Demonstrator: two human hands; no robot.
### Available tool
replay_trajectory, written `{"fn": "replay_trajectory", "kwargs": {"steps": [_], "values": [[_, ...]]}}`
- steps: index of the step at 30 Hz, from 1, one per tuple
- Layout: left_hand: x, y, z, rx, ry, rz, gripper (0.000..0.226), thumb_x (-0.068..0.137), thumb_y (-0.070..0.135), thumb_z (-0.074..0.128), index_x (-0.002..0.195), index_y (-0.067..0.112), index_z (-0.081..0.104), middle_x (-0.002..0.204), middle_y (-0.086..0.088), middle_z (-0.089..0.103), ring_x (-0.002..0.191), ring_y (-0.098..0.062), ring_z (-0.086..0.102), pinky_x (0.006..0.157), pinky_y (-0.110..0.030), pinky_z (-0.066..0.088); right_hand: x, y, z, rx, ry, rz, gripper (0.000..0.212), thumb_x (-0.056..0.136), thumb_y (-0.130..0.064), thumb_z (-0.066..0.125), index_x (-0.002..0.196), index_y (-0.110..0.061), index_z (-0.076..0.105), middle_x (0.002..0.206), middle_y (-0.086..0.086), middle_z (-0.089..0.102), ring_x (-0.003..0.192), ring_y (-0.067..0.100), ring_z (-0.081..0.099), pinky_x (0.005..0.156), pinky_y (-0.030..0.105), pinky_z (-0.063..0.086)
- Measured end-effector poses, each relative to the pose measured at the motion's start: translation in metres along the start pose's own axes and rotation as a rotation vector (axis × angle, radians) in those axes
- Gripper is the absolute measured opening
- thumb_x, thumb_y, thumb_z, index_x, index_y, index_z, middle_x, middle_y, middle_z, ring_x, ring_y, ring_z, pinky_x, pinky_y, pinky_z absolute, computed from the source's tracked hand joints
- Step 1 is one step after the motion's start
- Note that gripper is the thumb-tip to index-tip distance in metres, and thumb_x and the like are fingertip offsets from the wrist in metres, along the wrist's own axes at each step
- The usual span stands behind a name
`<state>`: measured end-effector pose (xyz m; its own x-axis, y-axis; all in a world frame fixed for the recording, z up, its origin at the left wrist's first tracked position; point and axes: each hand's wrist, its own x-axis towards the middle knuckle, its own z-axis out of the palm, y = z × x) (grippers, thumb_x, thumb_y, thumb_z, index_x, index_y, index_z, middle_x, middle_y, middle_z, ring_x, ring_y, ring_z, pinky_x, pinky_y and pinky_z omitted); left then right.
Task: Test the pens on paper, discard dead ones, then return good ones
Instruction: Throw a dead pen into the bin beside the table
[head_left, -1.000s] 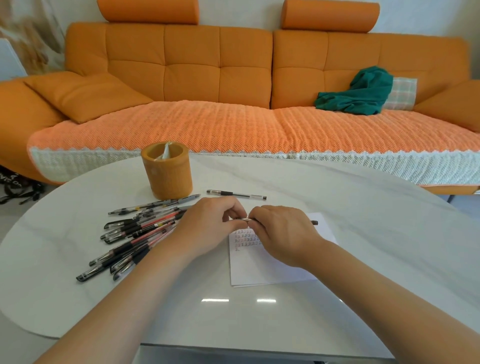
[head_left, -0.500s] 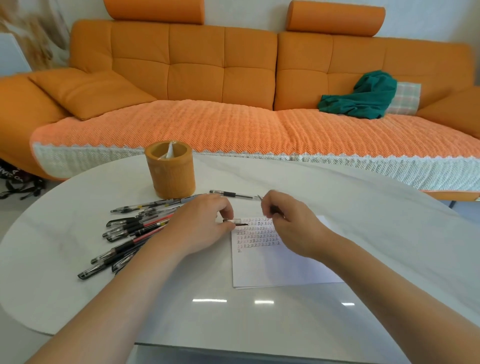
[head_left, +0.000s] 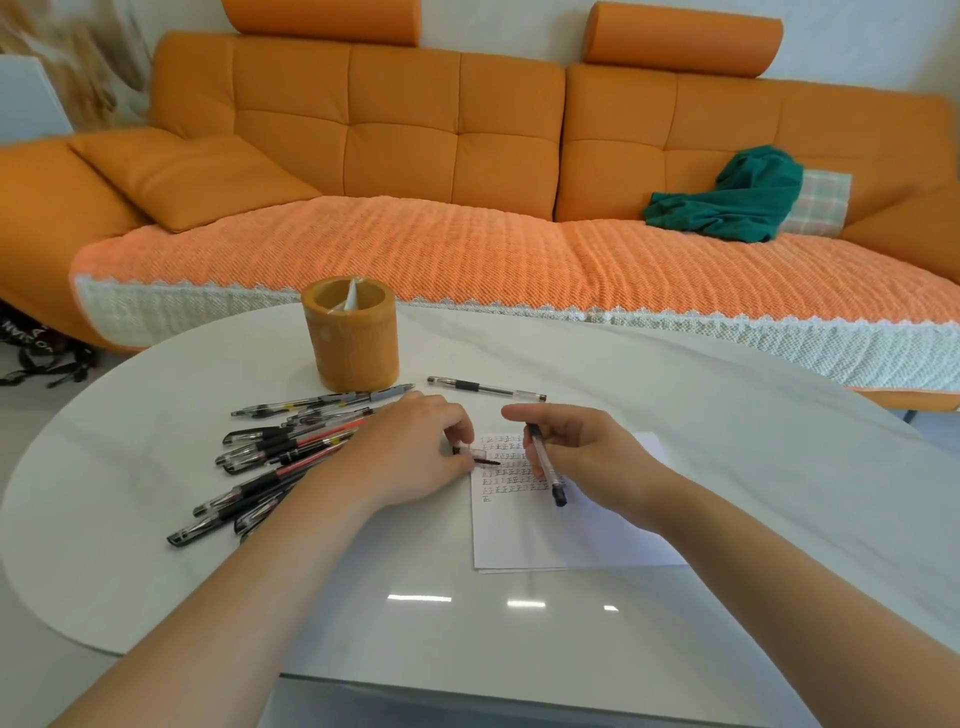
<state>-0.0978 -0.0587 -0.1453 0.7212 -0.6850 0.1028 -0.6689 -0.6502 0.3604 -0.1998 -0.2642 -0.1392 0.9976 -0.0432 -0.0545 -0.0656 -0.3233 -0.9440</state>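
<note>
A white paper sheet (head_left: 566, 535) with rows of small test marks lies on the table. My right hand (head_left: 582, 457) holds an uncapped clear pen (head_left: 545, 465) above the marks, its dark end pointing toward me. My left hand (head_left: 410, 447) pinches the pen's clear cap (head_left: 480, 454) at the sheet's left edge. A pile of several black and red pens (head_left: 270, 457) lies left of my left hand. One lone black pen (head_left: 485, 388) lies beyond the paper. An orange cylindrical pen holder (head_left: 350, 332) stands behind the pile.
The white oval table (head_left: 727, 441) has a glossy near edge. An orange sofa (head_left: 467, 156) runs along the far side, with a green cloth (head_left: 727, 200) on its right seat. Dark straps (head_left: 36, 353) lie on the floor at the left.
My hands were joined over one capped pen. They pulled apart, the cap staying in my left hand, and my right hand turned the pen so it lies over the marks.
</note>
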Motion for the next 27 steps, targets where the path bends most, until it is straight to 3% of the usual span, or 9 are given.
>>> {"fn": "replay_trajectory", "kwargs": {"steps": [2,4,8,14,19,23,27], "values": [[-0.001,0.002,0.001,-0.031,0.007,-0.001,0.023,0.090,0.050,0.064,0.108,0.036,0.062,0.100,0.019,0.058,0.097,-0.005,0.047,0.082,-0.027,0.044,-0.002,-0.003,0.004,0.111,-0.002,-0.004,0.036,0.098,0.002,0.052,0.116,-0.022,0.071,0.075,0.002,0.060,0.067,0.016,0.051,0.065,0.028,0.043],[-0.001,0.005,0.002,-0.050,-0.002,-0.001,0.025,0.090,0.051,0.064,0.109,0.036,0.062,0.100,0.018,0.058,0.098,-0.005,0.047,0.082,-0.027,0.044,-0.004,-0.004,0.007,0.184,0.019,-0.002,0.023,0.101,-0.011,0.054,0.104,-0.022,0.074,0.077,0.013,0.061,0.060,0.019,0.049,0.055,0.028,0.038],[-0.001,0.007,0.003,-0.045,-0.044,-0.002,0.029,0.084,0.055,0.069,0.106,0.037,0.064,0.102,0.014,0.054,0.104,-0.009,0.044,0.089,-0.031,0.044,-0.005,-0.002,0.011,0.170,0.059,0.051,0.025,0.103,-0.024,0.052,0.100,-0.013,0.075,0.066,0.009,0.059,0.052,0.021,0.047,0.047,0.024,0.037],[-0.001,0.008,0.001,-0.049,-0.071,-0.011,0.028,0.084,0.054,0.070,0.106,0.038,0.063,0.103,0.013,0.052,0.106,-0.013,0.043,0.092,-0.033,0.043,-0.006,-0.003,0.014,0.021,0.017,0.073,0.011,0.092,-0.009,0.060,0.087,-0.009,0.070,0.067,0.013,0.069,0.048,0.020,0.055,0.046,0.023,0.037],[-0.002,0.009,0.000,-0.014,-0.079,-0.005,0.027,0.085,0.055,0.068,0.106,0.039,0.061,0.105,0.012,0.052,0.108,-0.014,0.043,0.092,-0.034,0.044,-0.006,0.000,0.019,-0.078,-0.030,0.014,0.001,0.081,-0.002,0.068,0.082,-0.002,0.067,0.063,0.023,0.064,0.049,0.023,0.056,0.049,0.025,0.042],[-0.002,0.009,0.001,-0.008,-0.078,-0.005,0.028,0.084,0.056,0.066,0.106,0.039,0.060,0.107,0.012,0.052,0.109,-0.013,0.042,0.094,-0.035,0.043,-0.003,0.002,0.026,-0.080,-0.014,-0.002,0.008,0.081,0.002,0.066,0.076,-0.001,0.060,0.053,0.004,0.059,0.045,0.020,0.052,0.047,0.026,0.042],[-0.003,0.009,0.002,-0.005,-0.073,0.004,0.032,0.082,0.061,0.066,0.105,0.040,0.059,0.106,0.013,0.051,0.108,-0.012,0.042,0.093,-0.035,0.043,-0.003,0.000,0.028,-0.072,-0.029,-0.002,0.016,0.081,0.004,0.063,0.071,-0.006,0.056,0.052,0.001,0.054,0.044,0.017,0.048,0.045,0.023,0.038]]}}
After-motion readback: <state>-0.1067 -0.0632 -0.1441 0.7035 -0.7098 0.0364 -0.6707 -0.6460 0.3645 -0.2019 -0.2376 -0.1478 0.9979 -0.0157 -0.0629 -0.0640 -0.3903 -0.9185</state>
